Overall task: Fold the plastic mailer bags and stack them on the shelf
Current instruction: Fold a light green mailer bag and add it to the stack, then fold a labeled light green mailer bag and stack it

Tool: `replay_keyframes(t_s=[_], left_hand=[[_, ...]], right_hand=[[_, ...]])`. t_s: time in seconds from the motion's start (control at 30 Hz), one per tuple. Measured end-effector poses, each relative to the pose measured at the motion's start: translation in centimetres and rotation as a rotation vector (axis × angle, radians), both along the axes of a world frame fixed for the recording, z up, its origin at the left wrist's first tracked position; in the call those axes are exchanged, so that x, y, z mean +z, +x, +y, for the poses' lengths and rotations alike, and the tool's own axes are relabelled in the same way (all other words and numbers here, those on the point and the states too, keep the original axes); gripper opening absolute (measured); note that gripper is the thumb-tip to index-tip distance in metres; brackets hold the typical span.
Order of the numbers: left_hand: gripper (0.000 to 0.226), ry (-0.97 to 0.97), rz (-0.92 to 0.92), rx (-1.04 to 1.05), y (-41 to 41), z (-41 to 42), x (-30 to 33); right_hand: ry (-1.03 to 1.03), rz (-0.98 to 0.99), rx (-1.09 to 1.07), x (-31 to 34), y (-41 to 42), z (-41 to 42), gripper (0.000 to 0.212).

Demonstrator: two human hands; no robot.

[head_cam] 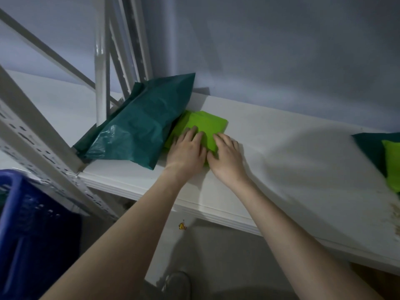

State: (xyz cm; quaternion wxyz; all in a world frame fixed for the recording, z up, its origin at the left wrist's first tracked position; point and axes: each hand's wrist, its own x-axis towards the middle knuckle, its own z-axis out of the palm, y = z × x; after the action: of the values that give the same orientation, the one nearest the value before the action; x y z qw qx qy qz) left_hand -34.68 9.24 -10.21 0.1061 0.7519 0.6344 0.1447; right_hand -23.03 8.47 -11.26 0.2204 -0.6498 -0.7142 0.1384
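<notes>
Pressing flat, your left hand [187, 148] and right hand [226, 155] rest with fingers straight, gripping nothing, on the folded lime-green plastic mailer bag [202, 126], lying on the white shelf board [292, 169] beside the dark-teal plastic mailer bag [140, 124]. Blue plastic crate [26, 224] at lower left; contents unclear.

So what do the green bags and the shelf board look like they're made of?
Light green bag: thin matte plastic film, judging by its soft folds. Dark green bag: glossier plastic film, with crinkles and a shiny highlight. Shelf board: smooth white, probably painted metal or laminate; cannot tell which.
</notes>
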Motion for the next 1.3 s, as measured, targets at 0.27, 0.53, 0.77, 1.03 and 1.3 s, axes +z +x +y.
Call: replay_keyframes(t_s=[0.27,0.53,0.77,1.03,1.3], left_hand=[[0.055,0.080,-0.010,-0.069,2.8,-0.4,2.3],[0.052,0.224,-0.113,-0.186,9.2,-2.8,4.7],[0.050,0.241,-0.150,-0.303,16.5,-5.7,5.4],[0.051,0.182,-0.173,-0.425,25.1,-8.0,5.8],[0.053,0.143,-0.177,-0.541,33.5,-9.4,5.1]], right_hand=[[0.093,-0.013,-0.098,3.0,5.5,-1.2,0.052],[0.191,-0.009,-0.200,6.2,13.6,-5.2,0.050],[0.232,-0.043,-0.339,7.9,21.8,-9.5,0.049],[0.228,-0.041,-0.537,8.5,32.0,-14.4,0.050],[0.338,0.184,-0.852,8.5,39.5,-17.6,0.051]])
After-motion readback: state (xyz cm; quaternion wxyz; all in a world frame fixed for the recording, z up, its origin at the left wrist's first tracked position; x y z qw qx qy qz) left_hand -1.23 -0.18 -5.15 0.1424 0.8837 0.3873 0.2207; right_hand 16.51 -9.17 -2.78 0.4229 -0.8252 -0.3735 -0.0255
